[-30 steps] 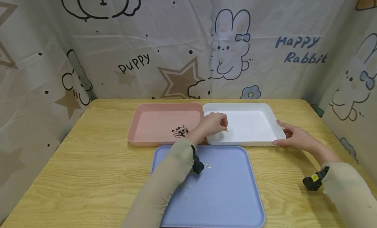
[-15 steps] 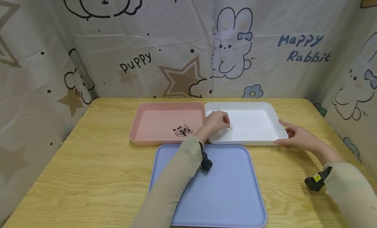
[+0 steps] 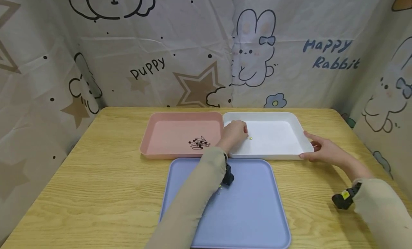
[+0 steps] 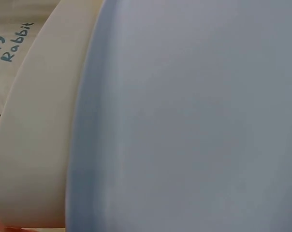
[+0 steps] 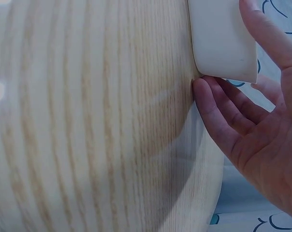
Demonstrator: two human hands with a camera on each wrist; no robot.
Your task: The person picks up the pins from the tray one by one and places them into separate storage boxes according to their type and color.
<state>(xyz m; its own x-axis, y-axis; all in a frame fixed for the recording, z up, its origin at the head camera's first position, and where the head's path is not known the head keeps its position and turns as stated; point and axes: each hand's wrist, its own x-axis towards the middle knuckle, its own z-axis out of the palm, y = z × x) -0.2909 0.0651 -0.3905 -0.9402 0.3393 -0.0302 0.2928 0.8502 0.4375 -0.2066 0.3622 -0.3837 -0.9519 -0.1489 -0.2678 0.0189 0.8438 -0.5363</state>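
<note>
My left hand reaches over the white tray, its fingertips pinched at a tiny yellowish safety pin just above or on the tray floor. Most of that pin is hidden or too small to make out. At the tray's right front corner my right hand grips the wall, thumb and fingers on either side of the corner; the right wrist view shows its fingertips against the corner. Several black safety pins lie in the pink tray. The left forearm covers part of the blue tray.
Pale pins show partly beside the left sleeve on the blue tray. The three trays stand close together on the wooden table. A printed cloth hangs behind the table and along both sides.
My left hand moved slightly right and deeper over the white tray, then drew back a little left, leaving the yellowish pin's end at its fingertips. The right hand stays at the tray corner.
</note>
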